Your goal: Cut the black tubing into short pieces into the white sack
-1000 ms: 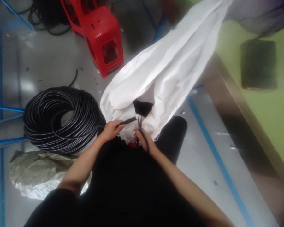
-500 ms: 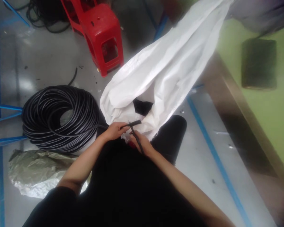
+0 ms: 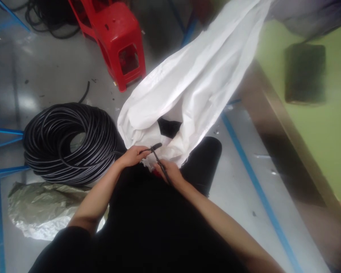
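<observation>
My left hand [image 3: 133, 155] pinches the free end of a black hose [image 3: 155, 146] that leads back to a large coil of black hose [image 3: 69, 142] on the floor at the left. My right hand [image 3: 170, 171] grips black scissors [image 3: 157, 161], whose blades meet the hose just past my left fingers. Both hands work over the open mouth of a big white woven sack [image 3: 193, 87], which slopes up to the right; something dark lies inside its mouth. My black clothing fills the bottom of the view.
A red plastic stool [image 3: 119, 41] stands on the grey floor at the top. A crumpled greenish plastic sheet [image 3: 42, 208] lies at the lower left. Blue tape lines [image 3: 255, 182] cross the floor. A green-topped table with a metal edge [image 3: 284, 125] runs along the right.
The scissors in my right hand have swung left from pointing upright beside the hose end to lying across the hose, close by my left fingers. The visible hose end looks shorter.
</observation>
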The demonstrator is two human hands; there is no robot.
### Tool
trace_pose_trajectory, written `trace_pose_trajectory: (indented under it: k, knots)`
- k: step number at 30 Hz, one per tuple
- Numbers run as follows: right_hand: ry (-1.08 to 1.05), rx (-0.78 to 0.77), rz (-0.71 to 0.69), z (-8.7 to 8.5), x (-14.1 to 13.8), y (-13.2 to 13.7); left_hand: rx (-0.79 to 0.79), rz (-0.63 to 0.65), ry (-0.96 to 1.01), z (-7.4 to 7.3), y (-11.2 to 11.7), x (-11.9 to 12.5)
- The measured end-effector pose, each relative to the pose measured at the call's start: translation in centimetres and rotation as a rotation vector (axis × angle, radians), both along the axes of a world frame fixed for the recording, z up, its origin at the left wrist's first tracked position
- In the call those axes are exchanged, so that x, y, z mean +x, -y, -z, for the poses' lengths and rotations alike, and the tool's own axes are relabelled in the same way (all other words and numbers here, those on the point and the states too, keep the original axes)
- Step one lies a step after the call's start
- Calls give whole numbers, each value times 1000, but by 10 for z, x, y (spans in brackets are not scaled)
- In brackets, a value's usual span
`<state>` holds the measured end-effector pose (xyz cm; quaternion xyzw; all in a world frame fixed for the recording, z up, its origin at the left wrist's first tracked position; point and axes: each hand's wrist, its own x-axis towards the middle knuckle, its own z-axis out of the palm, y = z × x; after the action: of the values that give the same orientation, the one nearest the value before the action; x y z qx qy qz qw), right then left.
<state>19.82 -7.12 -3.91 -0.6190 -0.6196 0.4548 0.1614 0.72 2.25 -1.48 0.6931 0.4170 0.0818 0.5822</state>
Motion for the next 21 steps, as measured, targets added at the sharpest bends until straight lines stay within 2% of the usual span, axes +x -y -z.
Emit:
trace_pose_trajectory:
  k: [6,11,13,16,19,21]
  knots:
    - [13,-1,12,-5,3,0,50,-61,-35,4,-6,-9]
    - [-83,-67,246,-10,8,-9,60,-111,5,5,-11,-12]
    - [-205,-108,317,-13,7,-14,51,-88,54,4,-7,-5]
    - [-373,-163,356,-18,4,-22,33,14,98,5,4,7]
    - [-436,-149,345,-22,0,-25,13,96,118,7,15,13]
    - [-438,-138,363,-23,0,-26,53,89,81,9,18,11]
